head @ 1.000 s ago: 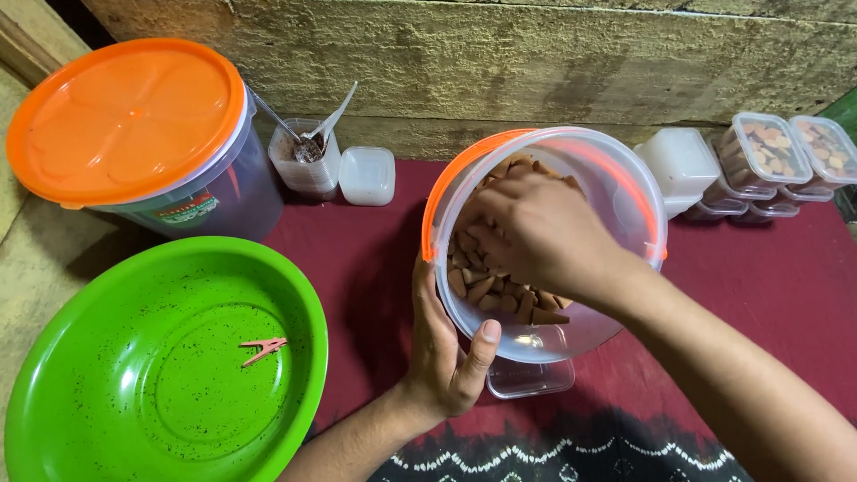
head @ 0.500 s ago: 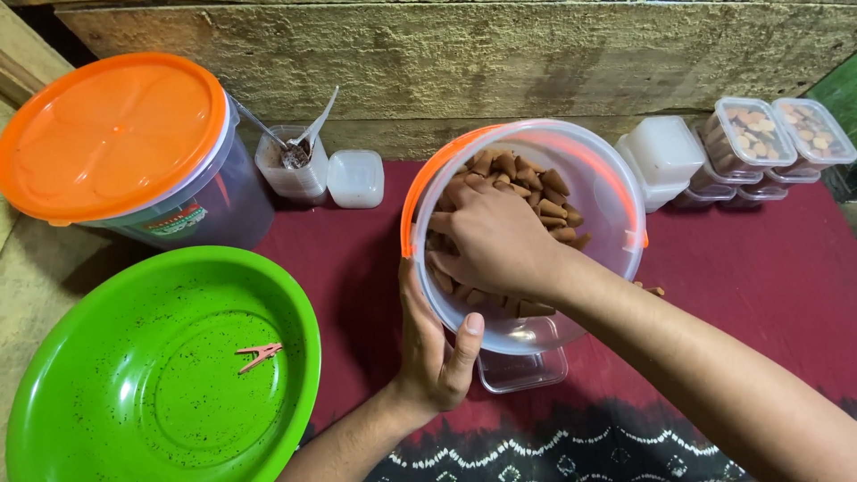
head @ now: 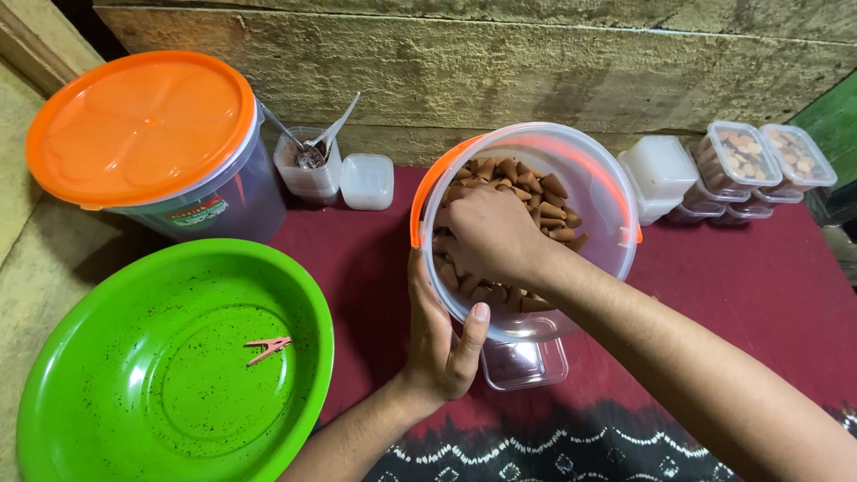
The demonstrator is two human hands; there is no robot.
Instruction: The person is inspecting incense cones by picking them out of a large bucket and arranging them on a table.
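Looking like a home snack-packing corner: small filled boxes (head: 737, 153) stacking at upper right, lidded tub (head: 143, 134) upper left, red cloth (head: 768, 286) covering the worktop.

clear tub (head: 607, 214) | orange rim, tilted, open | brown cone pieces (head: 536, 192) inside

The single head view looks steeply down, close over the red cloth (head: 741, 295), toward the wooden wall (head: 536, 71).
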